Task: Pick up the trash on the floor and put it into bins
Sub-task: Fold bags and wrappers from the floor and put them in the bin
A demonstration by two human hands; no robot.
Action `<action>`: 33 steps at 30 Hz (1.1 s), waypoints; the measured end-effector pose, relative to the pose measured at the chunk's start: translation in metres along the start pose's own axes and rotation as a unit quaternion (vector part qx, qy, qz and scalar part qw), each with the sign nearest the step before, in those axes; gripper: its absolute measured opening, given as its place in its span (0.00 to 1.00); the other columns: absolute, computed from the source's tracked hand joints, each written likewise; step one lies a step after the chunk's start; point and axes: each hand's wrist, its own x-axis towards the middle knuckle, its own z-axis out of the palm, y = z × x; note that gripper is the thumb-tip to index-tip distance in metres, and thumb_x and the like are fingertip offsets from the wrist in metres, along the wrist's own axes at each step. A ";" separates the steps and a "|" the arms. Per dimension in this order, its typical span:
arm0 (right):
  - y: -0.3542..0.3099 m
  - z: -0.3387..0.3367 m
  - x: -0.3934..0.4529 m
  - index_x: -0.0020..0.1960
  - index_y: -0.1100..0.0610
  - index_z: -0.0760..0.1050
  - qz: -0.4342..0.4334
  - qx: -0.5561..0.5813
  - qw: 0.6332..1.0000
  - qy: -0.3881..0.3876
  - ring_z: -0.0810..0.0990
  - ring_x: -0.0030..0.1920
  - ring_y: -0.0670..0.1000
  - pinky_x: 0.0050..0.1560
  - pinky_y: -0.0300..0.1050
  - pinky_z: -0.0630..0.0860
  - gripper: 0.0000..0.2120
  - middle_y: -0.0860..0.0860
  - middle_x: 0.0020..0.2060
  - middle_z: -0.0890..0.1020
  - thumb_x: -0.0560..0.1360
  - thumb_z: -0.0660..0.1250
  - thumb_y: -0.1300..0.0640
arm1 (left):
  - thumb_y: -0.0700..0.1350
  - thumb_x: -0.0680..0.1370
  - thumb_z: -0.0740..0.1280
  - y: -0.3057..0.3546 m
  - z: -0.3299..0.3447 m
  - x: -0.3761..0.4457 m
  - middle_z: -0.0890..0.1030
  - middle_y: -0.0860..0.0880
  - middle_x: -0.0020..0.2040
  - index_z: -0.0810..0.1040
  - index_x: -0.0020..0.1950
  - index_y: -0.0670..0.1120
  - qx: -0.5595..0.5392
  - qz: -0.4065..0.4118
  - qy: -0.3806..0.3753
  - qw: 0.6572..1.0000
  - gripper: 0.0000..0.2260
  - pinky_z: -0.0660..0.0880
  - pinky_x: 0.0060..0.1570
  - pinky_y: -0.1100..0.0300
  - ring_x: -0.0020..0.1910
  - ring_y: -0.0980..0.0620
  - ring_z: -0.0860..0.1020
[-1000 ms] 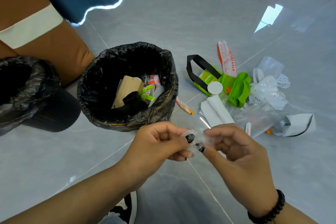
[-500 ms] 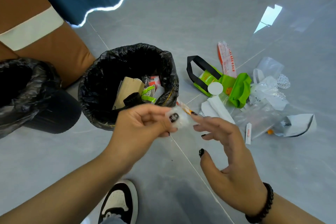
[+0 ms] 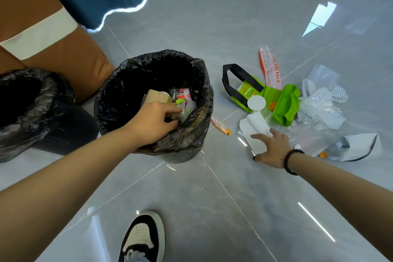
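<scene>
- Our left hand reaches over the rim of the nearer bin, fingers curled down among the scraps inside. We cannot tell whether it grips a clear scrap or has let go; we judge it is there to drop one in.
- Our right hand is spread, fingers straight, low over the white paper at the near edge of the trash pile, holding nothing, probably lining up the next pick.
- The remaining trash lies on the floor right of the bin: a green bag, clear plastic wrappers, and an orange-tipped sachet just beside the bin.
- A second bin stands further left, likely for another kind of waste.
</scene>
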 end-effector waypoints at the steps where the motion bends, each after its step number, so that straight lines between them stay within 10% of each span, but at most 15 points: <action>1: 0.006 0.003 0.003 0.73 0.39 0.59 0.006 -0.021 1.000 -0.016 0.45 0.75 0.60 0.72 0.54 0.53 0.35 0.58 0.76 0.49 0.70 0.70 0.46 | 0.41 0.78 0.67 0.004 0.000 0.002 0.78 0.47 0.65 0.78 0.65 0.44 0.013 -0.001 -0.044 0.999 0.15 0.66 0.65 0.63 0.65 0.48 0.74; 5: 0.025 0.016 0.004 0.73 0.38 0.58 0.031 -0.107 0.993 -0.042 0.44 0.75 0.60 0.74 0.57 0.48 0.37 0.55 0.76 0.47 0.68 0.69 0.42 | 0.48 0.81 0.61 0.011 -0.002 0.003 0.79 0.40 0.55 0.82 0.52 0.37 0.039 -0.046 -0.096 0.994 0.16 0.69 0.64 0.48 0.62 0.41 0.74; 8: 0.034 0.020 0.005 0.74 0.52 0.56 0.028 -0.126 0.991 -0.026 0.52 0.74 0.59 0.73 0.53 0.54 0.40 0.55 0.74 0.55 0.68 0.69 0.43 | 0.48 0.81 0.61 0.021 -0.006 -0.004 0.78 0.47 0.46 0.81 0.41 0.37 -0.014 -0.061 -0.021 0.998 0.18 0.71 0.63 0.56 0.55 0.46 0.77; 12: 0.034 0.016 -0.010 0.72 0.59 0.62 0.002 0.046 0.994 0.102 0.63 0.70 0.57 0.71 0.52 0.60 0.32 0.55 0.70 0.67 0.72 0.69 0.51 | 0.44 0.80 0.62 0.038 -0.008 -0.018 0.71 0.48 0.72 0.84 0.55 0.46 -0.063 0.017 0.095 0.993 0.11 0.56 0.67 0.69 0.74 0.55 0.63; 19: -0.002 -0.009 -0.093 0.36 0.47 0.75 -0.088 0.314 0.879 0.348 0.78 0.40 0.44 0.44 0.26 0.72 0.12 0.41 0.35 0.80 0.67 0.76 0.60 | 0.44 0.77 0.63 0.052 0.018 -0.047 0.76 0.48 0.67 0.81 0.60 0.46 -0.050 0.210 0.141 0.966 0.13 0.62 0.70 0.65 0.69 0.54 0.69; 22: -0.026 -0.031 -0.116 0.32 0.54 0.72 -0.084 0.439 0.850 0.279 0.70 0.25 0.45 0.28 0.30 0.68 0.14 0.46 0.24 0.74 0.67 0.75 0.64 | 0.49 0.77 0.62 0.059 0.029 -0.056 0.72 0.53 0.70 0.75 0.67 0.49 -0.079 0.240 0.078 0.964 0.18 0.66 0.70 0.55 0.71 0.57 0.67; 27: -0.058 -0.067 -0.142 0.37 0.55 0.79 -0.181 0.755 0.631 -0.013 0.81 0.31 0.49 0.34 0.39 0.79 0.22 0.54 0.35 0.82 0.46 0.82 0.59 | 0.56 0.73 0.72 0.065 0.035 -0.068 0.55 0.65 0.75 0.56 0.76 0.60 -0.171 0.198 -0.028 0.965 0.37 0.56 0.73 0.65 0.74 0.68 0.52; 33: -0.065 -0.071 -0.149 0.55 0.59 0.81 -0.194 0.763 0.616 -0.029 0.84 0.42 0.52 0.40 0.44 0.81 0.32 0.58 0.49 0.83 0.51 0.79 0.65 | 0.48 0.73 0.74 0.070 0.039 -0.075 0.78 0.61 0.60 0.69 0.66 0.62 -0.287 0.152 -0.009 0.946 0.25 0.75 0.57 0.62 0.59 0.61 0.77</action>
